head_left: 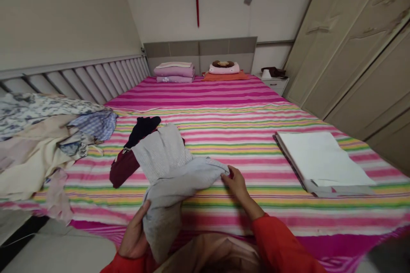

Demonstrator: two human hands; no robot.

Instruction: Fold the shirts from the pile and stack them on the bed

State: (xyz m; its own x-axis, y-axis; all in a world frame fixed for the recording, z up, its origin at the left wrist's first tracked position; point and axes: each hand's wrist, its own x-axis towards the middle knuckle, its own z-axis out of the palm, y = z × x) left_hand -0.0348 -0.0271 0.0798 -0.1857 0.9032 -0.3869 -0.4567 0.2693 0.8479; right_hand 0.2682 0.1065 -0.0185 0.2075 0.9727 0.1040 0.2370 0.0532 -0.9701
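A light grey knit garment (173, 183) stretches between my two hands, twisted and partly lying on the striped bed. My right hand (237, 185) pinches its narrow end, which looks like a sleeve, just above the sheet. Lower down, my left hand (136, 230) grips the left side with the thumb on top; its fingers are partly hidden behind the cloth. The bottom of the garment hangs over the bed's near edge. Beyond it, touching its upper part, lie a maroon garment (124, 168) and a black garment (143, 129).
A loose heap of clothes (35, 145) covers the bed's left side, against a white railing (92, 79). Folded white cloth (320, 160) lies on the right. Folded lilac bedding (174, 72) and an orange pillow (226, 76) rest by the headboard (224, 49). Wardrobes (346, 51) line the right.
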